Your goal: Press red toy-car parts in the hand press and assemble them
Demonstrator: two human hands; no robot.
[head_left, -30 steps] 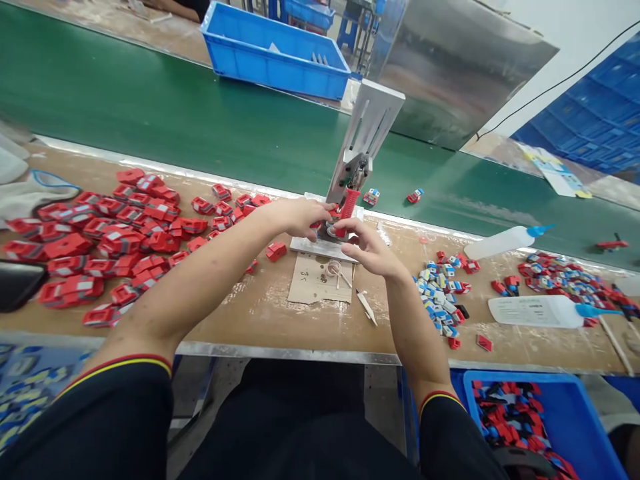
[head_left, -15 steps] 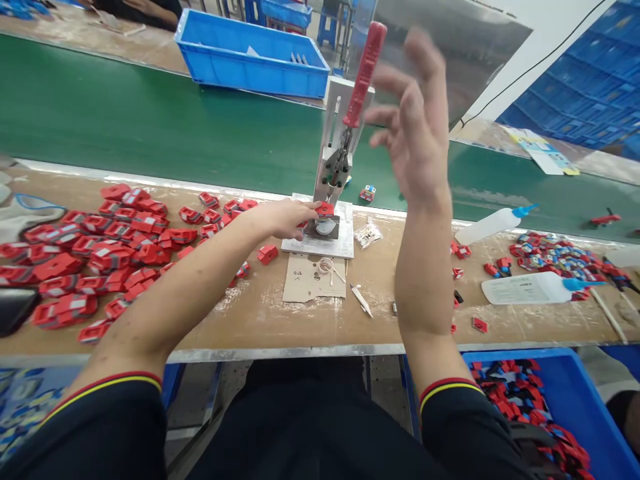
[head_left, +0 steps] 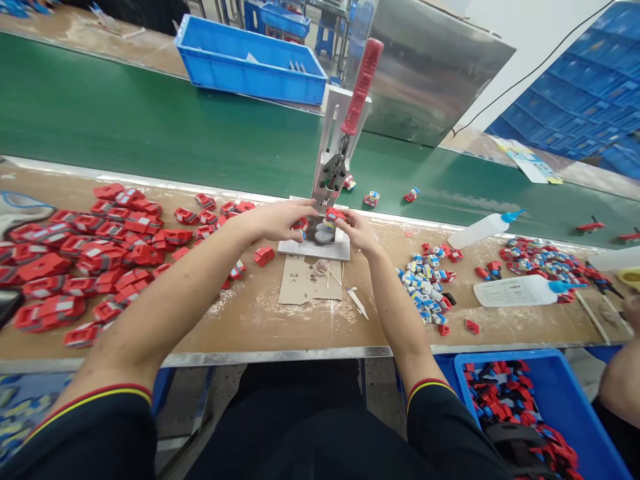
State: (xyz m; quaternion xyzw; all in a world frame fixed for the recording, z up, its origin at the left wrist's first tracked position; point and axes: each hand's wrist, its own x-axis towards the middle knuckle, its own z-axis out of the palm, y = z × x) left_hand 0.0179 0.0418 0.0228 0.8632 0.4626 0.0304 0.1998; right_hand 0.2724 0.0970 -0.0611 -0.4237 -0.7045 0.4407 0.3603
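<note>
A toggle press with a red handle (head_left: 363,87) stands upright on a metal base plate (head_left: 315,249) at the centre. My right hand (head_left: 359,230) pinches a red part (head_left: 334,214) above the round grey seat (head_left: 325,233) of the press. On the left side of the base, my left hand (head_left: 285,220) has its fingers around another red and blue part (head_left: 301,225). A piece of cardboard (head_left: 300,283) with a small ring and sticks on it lies in front of the press.
Many red parts (head_left: 100,257) are piled at the left. Small blue, white and red pieces (head_left: 425,287) lie right of my right arm, near two white bottles (head_left: 515,291). A green belt (head_left: 150,127) runs behind, with a blue crate (head_left: 255,67) beyond.
My right hand has come down from beside the red handle to the press seat and now holds the red part there. My left hand has shifted slightly left, with a part at its fingertips.
</note>
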